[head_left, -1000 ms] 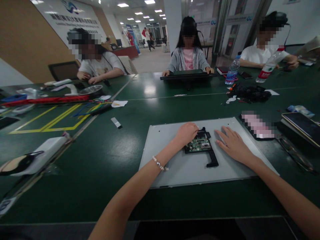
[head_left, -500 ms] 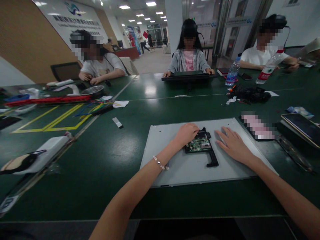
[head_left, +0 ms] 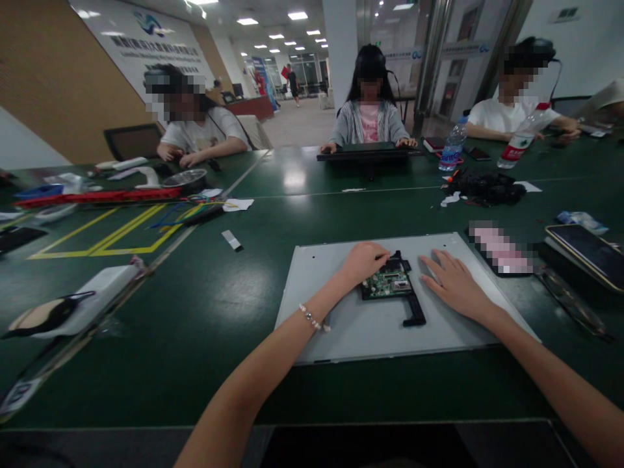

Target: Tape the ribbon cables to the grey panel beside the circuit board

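A light grey flat panel (head_left: 341, 341) lies on the green table in front of me. Near its middle rests a green circuit board (head_left: 385, 284) in a black plastic frame (head_left: 416, 311), whose arm extends toward me. My left hand (head_left: 364, 263) covers the upper left of the board, fingers curled and pressed together at its far edge; whatever is between the fingertips is hidden. To the right of the frame, my right hand (head_left: 451, 279) lies on the panel with fingers spread, holding nothing and apart from the board.
Right of the panel are a pink-screened phone (head_left: 500, 248), glasses (head_left: 572, 302) and another phone (head_left: 589, 250). A small grey-white strip (head_left: 232, 240) lies to the left, beyond it a white device (head_left: 97, 296). Across the table, several people sit; one has a monitor (head_left: 370, 155).
Both hands keep their places on the panel and board, with no clear finger movement. The view has shifted slightly. In the background, one of two walking people is out of sight.
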The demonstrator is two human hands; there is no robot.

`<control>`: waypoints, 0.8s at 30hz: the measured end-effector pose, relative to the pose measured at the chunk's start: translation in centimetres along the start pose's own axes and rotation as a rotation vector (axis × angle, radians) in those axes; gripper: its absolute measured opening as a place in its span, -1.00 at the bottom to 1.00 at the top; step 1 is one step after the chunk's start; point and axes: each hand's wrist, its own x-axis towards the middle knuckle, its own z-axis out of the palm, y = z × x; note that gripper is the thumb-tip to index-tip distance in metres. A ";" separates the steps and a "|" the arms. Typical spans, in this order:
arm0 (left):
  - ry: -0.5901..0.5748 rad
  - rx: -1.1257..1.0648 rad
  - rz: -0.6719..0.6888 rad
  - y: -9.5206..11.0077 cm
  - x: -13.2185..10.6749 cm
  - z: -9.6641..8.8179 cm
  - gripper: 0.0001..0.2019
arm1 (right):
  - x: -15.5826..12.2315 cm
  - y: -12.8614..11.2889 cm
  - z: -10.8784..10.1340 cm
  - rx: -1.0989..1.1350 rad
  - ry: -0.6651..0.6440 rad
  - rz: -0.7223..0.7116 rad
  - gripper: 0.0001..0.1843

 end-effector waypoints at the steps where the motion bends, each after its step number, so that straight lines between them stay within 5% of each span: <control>1: 0.010 -0.009 -0.008 0.0 0.0 0.0 -0.73 | 0.0 0.0 0.0 -0.001 0.002 0.000 -0.40; 7: 0.060 -0.036 -0.029 0.2 0.0 -0.3 -0.74 | -0.1 0.0 0.0 -0.008 0.001 -0.007 -0.40; 12: 0.184 -0.050 -0.118 -1.2 0.4 -3.3 -0.74 | -0.1 0.1 0.0 -0.008 0.000 -0.011 -0.40; 17: 0.301 0.049 -0.374 -7.6 -2.0 -8.3 -0.76 | -0.1 0.1 -0.2 0.001 -0.012 -0.012 -0.39; 21: 0.404 0.239 -0.640 -14.2 -7.9 -11.5 -0.71 | -0.2 0.0 0.0 0.001 -0.010 -0.014 -0.38; 24: 0.436 0.354 -0.819 -17.3 -13.1 -12.9 -0.64 | -0.3 0.0 0.3 -0.005 -0.004 -0.022 -0.37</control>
